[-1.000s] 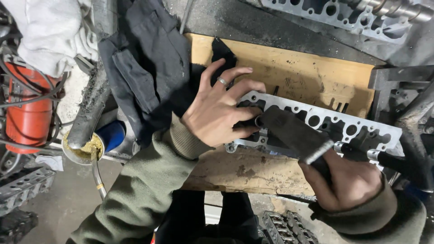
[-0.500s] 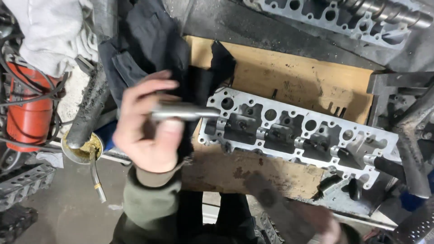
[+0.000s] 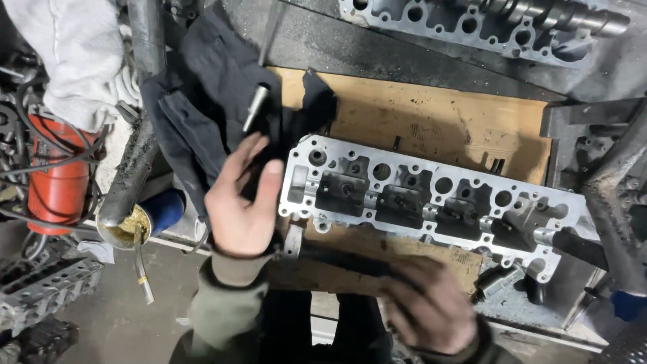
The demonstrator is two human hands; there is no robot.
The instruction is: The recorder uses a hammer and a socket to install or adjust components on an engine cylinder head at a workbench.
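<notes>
A grey aluminium cylinder head [image 3: 431, 202] lies on a wooden board [image 3: 418, 121]. My left hand [image 3: 242, 202] hovers at the head's left end, over a black cloth [image 3: 202, 121], with its fingers apart and nothing in them. A short metal tube [image 3: 256, 108] rests on the cloth just beyond the fingertips. My right hand [image 3: 431, 310], blurred, is below the head's near edge. It grips a dark long-handled tool [image 3: 337, 259] whose metal tip points left toward my left wrist.
A second cylinder head with a camshaft [image 3: 485, 20] sits at the top. At the left are a red cylinder [image 3: 54, 182], a tin of yellowish grease [image 3: 125, 229], a white rag [image 3: 74, 61] and a thick metal pipe [image 3: 135, 168]. Dark metal parts [image 3: 606, 189] crowd the right edge.
My left hand let go of the metal tube, which now lies on the black cloth. My right hand dropped from the head's right end to below its near edge.
</notes>
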